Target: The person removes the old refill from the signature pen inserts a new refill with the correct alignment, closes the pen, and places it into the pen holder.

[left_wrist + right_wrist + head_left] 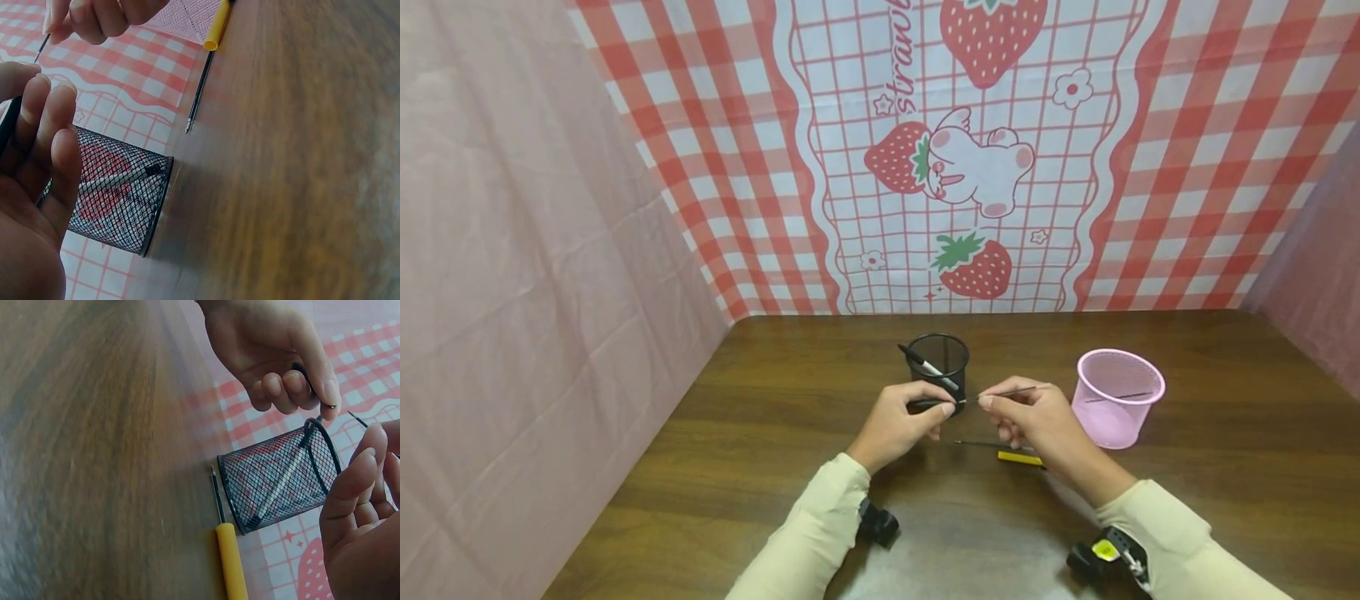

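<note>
In the head view my left hand (pixel 898 423) pinches a black pen barrel (pixel 922 404) between thumb and fingers. Facing it, my right hand (pixel 1033 412) pinches a thin dark pen refill (pixel 1018 391) by thumb and forefinger. The refill's tip (pixel 357 419) points at the barrel's end; in the right wrist view a small gap shows between them. Most of the barrel (pixel 9 124) is hidden by the left fingers. Below the hands, another dark refill (pixel 981 443) lies on the table beside a yellow tube (pixel 1019 457), in line with it.
Behind the left hand stands a black mesh cup (pixel 951 354) with a grey-and-black marker (pixel 928 365) leaning in it. A pink mesh cup (pixel 1108 421) at the right contains a thin dark stick (pixel 1123 397). A strawberry-printed cloth (pixel 895 275) hangs behind the wooden table (pixel 700 492).
</note>
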`<state>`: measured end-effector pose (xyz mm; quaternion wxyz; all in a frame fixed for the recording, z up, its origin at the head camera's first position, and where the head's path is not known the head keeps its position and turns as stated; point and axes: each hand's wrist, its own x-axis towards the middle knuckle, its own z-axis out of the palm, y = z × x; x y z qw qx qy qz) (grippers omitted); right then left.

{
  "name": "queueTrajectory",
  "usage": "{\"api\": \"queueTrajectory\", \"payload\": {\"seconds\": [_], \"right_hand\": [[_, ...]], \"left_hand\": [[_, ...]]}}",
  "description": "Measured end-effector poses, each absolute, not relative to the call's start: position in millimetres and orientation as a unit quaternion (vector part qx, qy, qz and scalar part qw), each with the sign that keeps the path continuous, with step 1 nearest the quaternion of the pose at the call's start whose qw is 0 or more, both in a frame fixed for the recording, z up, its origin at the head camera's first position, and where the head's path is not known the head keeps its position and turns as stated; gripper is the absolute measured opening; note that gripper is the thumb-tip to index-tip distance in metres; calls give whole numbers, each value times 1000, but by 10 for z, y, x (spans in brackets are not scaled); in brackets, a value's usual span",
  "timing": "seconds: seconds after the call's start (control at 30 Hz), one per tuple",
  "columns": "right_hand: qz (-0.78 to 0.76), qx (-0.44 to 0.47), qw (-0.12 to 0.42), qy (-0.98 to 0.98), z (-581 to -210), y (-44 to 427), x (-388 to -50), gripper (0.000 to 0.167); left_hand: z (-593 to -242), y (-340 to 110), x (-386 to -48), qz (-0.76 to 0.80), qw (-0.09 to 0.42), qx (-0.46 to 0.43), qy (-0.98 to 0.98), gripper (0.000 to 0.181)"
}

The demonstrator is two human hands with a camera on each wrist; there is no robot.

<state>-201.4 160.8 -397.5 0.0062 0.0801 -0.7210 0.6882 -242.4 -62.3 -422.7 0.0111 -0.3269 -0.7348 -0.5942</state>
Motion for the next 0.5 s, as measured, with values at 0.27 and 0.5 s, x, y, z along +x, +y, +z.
{"api": "queueTrajectory", "payload": {"seconds": [0.27, 0.5], "right_hand": [[695, 62, -13, -716, -4008, 1587, -2022, 19], [701, 65, -21, -709, -4042, 1565, -2038, 23]], "left_hand": [[-4232, -609, -2425, -594, 12, -331, -733, 22], [-4231, -608, -2417, -591, 14, -331, -735, 19]]}}
